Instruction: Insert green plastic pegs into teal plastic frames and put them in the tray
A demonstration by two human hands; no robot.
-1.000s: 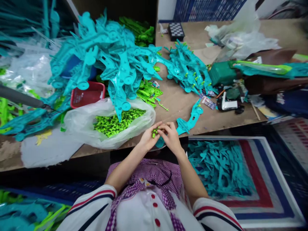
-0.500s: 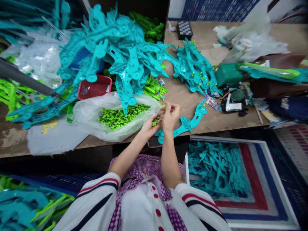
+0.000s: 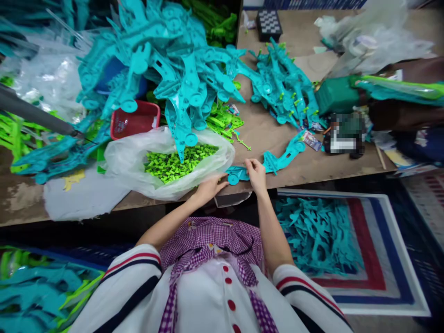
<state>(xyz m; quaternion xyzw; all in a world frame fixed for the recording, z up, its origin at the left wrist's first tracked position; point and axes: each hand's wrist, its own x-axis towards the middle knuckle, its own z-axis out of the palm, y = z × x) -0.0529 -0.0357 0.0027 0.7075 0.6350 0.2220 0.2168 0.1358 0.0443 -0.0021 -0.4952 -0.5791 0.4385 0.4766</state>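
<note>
a view from above of a person seated at a brown counter (image 3: 270, 138), both bare hands at its near edge. the right hand (image 3: 255, 173) has its fingers (image 3: 250, 164) pinched on a flat teal plastic piece (image 3: 274, 162), long and curved, with round bosses at its ends; the piece lies on the counter and runs from the fingers up and to the right. the left hand (image 3: 208, 187) rests just left of that piece's round end, against the rim of a clear plastic bag (image 3: 132, 162); whether its fingers are closed on anything cannot be told. the bag, left of and beyond the left fingers, is open and holds a heap of small bright green pegs (image 3: 176, 162).

beyond both hands rises a tall tangled pile of teal pieces (image 3: 173, 69), overhanging the bag. a red mesh basket (image 3: 133, 122) sits beyond the bag. a second, lower cluster of teal pieces with green pegs fitted (image 3: 284, 88) lies beyond and right of the right fingers. bare counter stays open between that cluster and the hands, a smooth tan patch.

far beyond, a small black-and-white chequered board (image 3: 268, 23). right of the right fingers, below the counter edge, a crate of loose teal pieces (image 3: 319, 236) stands on a striped red, white and blue mat (image 3: 381, 277). no writing is readable.
</note>
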